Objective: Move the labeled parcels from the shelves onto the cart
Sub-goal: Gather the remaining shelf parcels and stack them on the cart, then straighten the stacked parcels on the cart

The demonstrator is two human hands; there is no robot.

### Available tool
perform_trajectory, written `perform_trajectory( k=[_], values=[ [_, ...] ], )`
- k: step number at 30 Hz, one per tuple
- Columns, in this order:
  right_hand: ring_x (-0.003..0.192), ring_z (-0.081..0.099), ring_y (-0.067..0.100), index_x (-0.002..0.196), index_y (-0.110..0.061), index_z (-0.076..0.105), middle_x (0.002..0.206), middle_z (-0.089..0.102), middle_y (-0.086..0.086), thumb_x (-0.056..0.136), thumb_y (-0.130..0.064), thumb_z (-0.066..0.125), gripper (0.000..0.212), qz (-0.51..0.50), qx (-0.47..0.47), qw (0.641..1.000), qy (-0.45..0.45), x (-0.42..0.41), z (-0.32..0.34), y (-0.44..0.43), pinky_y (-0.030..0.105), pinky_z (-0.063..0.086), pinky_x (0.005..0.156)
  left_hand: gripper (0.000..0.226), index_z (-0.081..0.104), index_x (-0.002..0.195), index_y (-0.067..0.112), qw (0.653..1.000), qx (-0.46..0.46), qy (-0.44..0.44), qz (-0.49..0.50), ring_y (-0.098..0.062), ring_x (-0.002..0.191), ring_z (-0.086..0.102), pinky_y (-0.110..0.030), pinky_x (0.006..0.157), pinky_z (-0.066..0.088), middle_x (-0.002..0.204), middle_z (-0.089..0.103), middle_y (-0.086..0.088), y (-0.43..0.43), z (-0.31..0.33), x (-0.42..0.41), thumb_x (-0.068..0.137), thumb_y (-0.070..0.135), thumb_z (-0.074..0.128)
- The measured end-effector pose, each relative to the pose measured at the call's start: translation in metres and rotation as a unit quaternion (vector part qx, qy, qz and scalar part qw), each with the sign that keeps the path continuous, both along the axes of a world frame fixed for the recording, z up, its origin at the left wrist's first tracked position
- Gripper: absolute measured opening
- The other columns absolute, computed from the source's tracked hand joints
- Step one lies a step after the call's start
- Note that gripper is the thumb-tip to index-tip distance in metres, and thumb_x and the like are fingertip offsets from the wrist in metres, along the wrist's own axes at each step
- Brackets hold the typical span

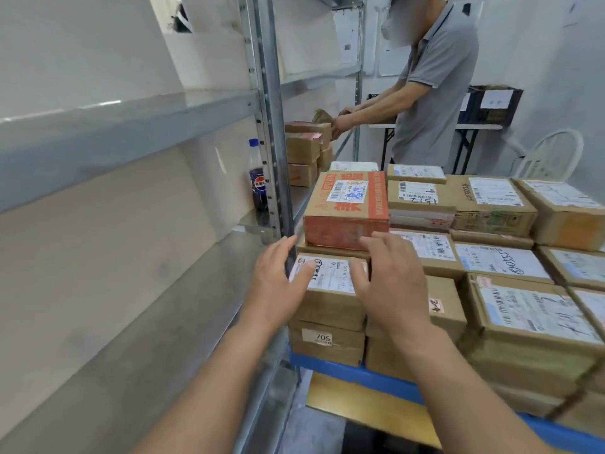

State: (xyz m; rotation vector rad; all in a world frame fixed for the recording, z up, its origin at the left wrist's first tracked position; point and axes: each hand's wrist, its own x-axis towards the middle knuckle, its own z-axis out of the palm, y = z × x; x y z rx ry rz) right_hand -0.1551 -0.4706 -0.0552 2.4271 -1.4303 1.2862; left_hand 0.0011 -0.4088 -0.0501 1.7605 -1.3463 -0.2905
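Note:
A small brown parcel (330, 290) with a white handwritten label sits on top of a stack at the near left corner of the blue cart (370, 375). My left hand (278, 273) hovers at its left edge, fingers spread. My right hand (389, 280) hovers over its right edge, fingers spread too. Neither hand grips anything. Behind it lies a red and brown parcel (347, 208). Many other labeled parcels (497, 204) cover the cart. A few brown parcels (304, 152) remain on the far shelf section.
Grey metal shelves (137, 309) run along my left, with an upright post (271, 126) close to the cart. A cola bottle (257, 178) stands on the shelf. Another person (429, 83) works at the far shelf. A folding table with a dark crate (491, 106) and a white chair (550, 155) stand behind.

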Motion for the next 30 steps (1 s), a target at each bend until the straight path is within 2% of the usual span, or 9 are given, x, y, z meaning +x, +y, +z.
perform_trajectory(
  k=[9,12,14,16,19,21,23,27,30],
  values=[
    [0.082,0.062,0.035,0.089,-0.004,0.069,0.097,0.066,0.016,0.069,-0.013,0.071,0.022,0.173,-0.044,0.983,0.051,0.040,-0.031,0.073,0.039,0.050,0.068,0.049,0.046,0.137,0.016,0.983,0.015,-0.093,0.155,-0.015,0.134,0.035,-0.018,0.106,0.020,0.143,0.044,0.000,0.108,-0.039,-0.008,0.091,0.028,0.058],
    [0.082,0.063,0.032,0.091,-0.007,0.070,0.100,0.067,0.014,0.075,-0.025,0.053,0.029,0.213,-0.039,0.973,0.075,0.057,-0.037,0.100,0.037,0.048,0.066,0.052,0.043,0.139,0.018,0.974,0.047,-0.098,0.200,-0.014,0.136,0.031,-0.020,0.106,0.020,0.146,0.040,0.001,0.142,-0.050,-0.006,0.092,0.038,0.054],
    [0.083,0.064,0.032,0.093,-0.008,0.071,0.102,0.068,0.014,0.076,-0.031,0.045,0.038,0.250,-0.026,0.964,0.089,0.070,-0.041,0.118,0.038,0.049,0.067,0.066,0.043,0.139,0.019,0.964,0.078,-0.100,0.234,-0.016,0.135,0.032,-0.023,0.107,0.022,0.147,0.039,0.001,0.163,-0.055,-0.002,0.086,0.057,0.042],
    [0.086,0.064,0.033,0.096,-0.007,0.070,0.104,0.067,0.015,0.077,-0.032,0.050,0.037,0.272,-0.022,0.957,0.103,0.081,-0.045,0.135,0.040,0.049,0.071,0.078,0.042,0.140,0.021,0.953,0.103,-0.106,0.265,-0.016,0.136,0.032,-0.029,0.108,0.025,0.148,0.038,0.002,0.185,-0.060,0.004,0.078,0.066,0.028],
    [0.089,0.064,0.033,0.102,-0.006,0.070,0.108,0.067,0.016,0.070,-0.030,0.074,0.039,0.291,-0.027,0.949,0.117,0.099,-0.051,0.161,0.040,0.049,0.073,0.065,0.040,0.141,0.019,0.939,0.118,-0.105,0.304,-0.018,0.137,0.032,-0.033,0.111,0.025,0.148,0.038,-0.001,0.217,-0.065,0.016,0.087,0.057,0.047],
    [0.090,0.064,0.033,0.104,-0.006,0.070,0.109,0.067,0.016,0.070,-0.033,0.070,0.043,0.303,-0.030,0.944,0.124,0.109,-0.052,0.180,0.040,0.047,0.075,0.066,0.042,0.140,0.015,0.930,0.118,-0.100,0.332,-0.020,0.136,0.033,-0.033,0.112,0.023,0.145,0.042,-0.005,0.240,-0.067,0.020,0.088,0.055,0.049],
    [0.090,0.064,0.032,0.105,-0.006,0.070,0.110,0.067,0.016,0.069,-0.036,0.065,0.047,0.317,-0.033,0.938,0.134,0.119,-0.053,0.201,0.040,0.046,0.077,0.077,0.043,0.139,0.013,0.924,0.107,-0.086,0.356,-0.023,0.135,0.034,-0.032,0.111,0.022,0.144,0.043,-0.008,0.263,-0.068,0.024,0.082,0.064,0.039],
    [0.090,0.064,0.034,0.105,-0.003,0.069,0.109,0.066,0.018,0.067,-0.034,0.076,0.049,0.346,-0.054,0.925,0.147,0.135,-0.050,0.238,0.041,0.050,0.077,0.068,0.035,0.144,0.020,0.907,0.122,-0.072,0.396,-0.018,0.141,0.022,-0.029,0.113,0.015,0.153,0.028,-0.003,0.310,-0.069,0.032,0.088,0.058,0.045],
    [0.089,0.063,0.034,0.105,-0.003,0.068,0.108,0.066,0.018,0.064,-0.033,0.082,0.053,0.370,-0.057,0.914,0.154,0.153,-0.042,0.285,0.039,0.048,0.077,0.073,0.040,0.141,0.019,0.891,0.123,-0.079,0.429,-0.021,0.138,0.029,-0.031,0.111,0.021,0.151,0.033,-0.006,0.362,-0.061,0.041,0.083,0.064,0.039]
  ],
)
